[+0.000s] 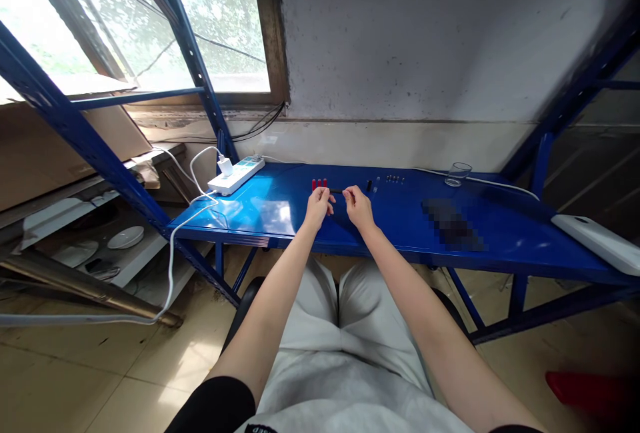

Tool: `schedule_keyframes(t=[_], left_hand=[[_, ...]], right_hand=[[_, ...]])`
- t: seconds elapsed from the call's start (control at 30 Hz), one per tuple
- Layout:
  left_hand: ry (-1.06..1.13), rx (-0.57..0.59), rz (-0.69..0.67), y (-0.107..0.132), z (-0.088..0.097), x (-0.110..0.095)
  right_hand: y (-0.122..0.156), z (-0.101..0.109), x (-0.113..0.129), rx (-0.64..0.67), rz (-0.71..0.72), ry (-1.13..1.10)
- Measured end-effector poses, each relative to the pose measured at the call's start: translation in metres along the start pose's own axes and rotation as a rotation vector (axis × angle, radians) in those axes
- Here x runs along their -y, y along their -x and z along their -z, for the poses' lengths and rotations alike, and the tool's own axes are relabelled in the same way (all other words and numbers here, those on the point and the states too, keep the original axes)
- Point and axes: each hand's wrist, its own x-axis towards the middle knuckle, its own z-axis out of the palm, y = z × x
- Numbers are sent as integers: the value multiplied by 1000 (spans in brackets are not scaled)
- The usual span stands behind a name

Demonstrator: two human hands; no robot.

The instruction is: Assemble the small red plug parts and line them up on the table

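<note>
Above the front part of the blue table, my left hand [318,208] and my right hand [358,208] face each other. A thin black stick [337,191], pen-like in shape, spans the gap between them, one end pinched in the fingers of each hand. Just behind my left hand stand several short red pieces [319,184] in a row, partly covered by its fingers. To the right of my right hand are a small black piece [369,185] and small clear pieces [377,184]. Farther right, several tiny light-coloured parts [395,179] form a row.
A white power strip [240,174] with a plugged-in cable sits at the left of the blue table [280,216]. On the right are a clear glass [457,174], a blurred-out dark object [453,225] and a white case [597,241]. Blue metal posts [187,40] rise at both sides.
</note>
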Motion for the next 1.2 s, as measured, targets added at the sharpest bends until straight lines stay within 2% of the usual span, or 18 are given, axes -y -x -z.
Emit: schedule_keyframes(t=[0.43, 0.83, 0.93, 1.2], left_hand=[[11, -31, 4, -3, 1, 4], [-11, -40, -4, -4, 2, 4], [-24, -34, -6, -4, 2, 6], [-16, -49, 12, -6, 2, 6]], right_hand=[[-1, 2, 1, 15, 14, -70], [-2, -2, -6, 100, -111, -53], [-2, -1, -5, 123, -87, -31], [-3, -2, -4, 63, -30, -50]])
